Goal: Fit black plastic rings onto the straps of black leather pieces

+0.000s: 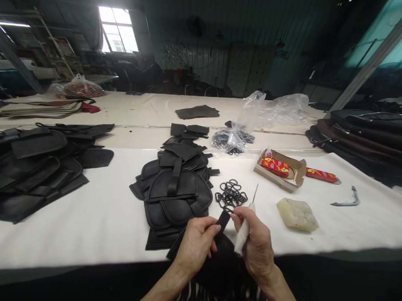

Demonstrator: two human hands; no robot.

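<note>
My left hand pinches a black strap that rises from a dark leather piece at the table's front edge. Close beside it, my right hand is closed around the white-wrapped handle of an awl, its metal tip pointing up and away. The thumb and forefinger of that hand also hold a black metal ring at the strap's end. A loose pile of black D-rings lies just beyond. Left of my hands is a stack of black leather pieces.
More black leather pieces lie at the left. On the right are a cardboard box with red packets, a yellowish block and a small angled tool. Plastic bags lie farther back, near dark stacked items.
</note>
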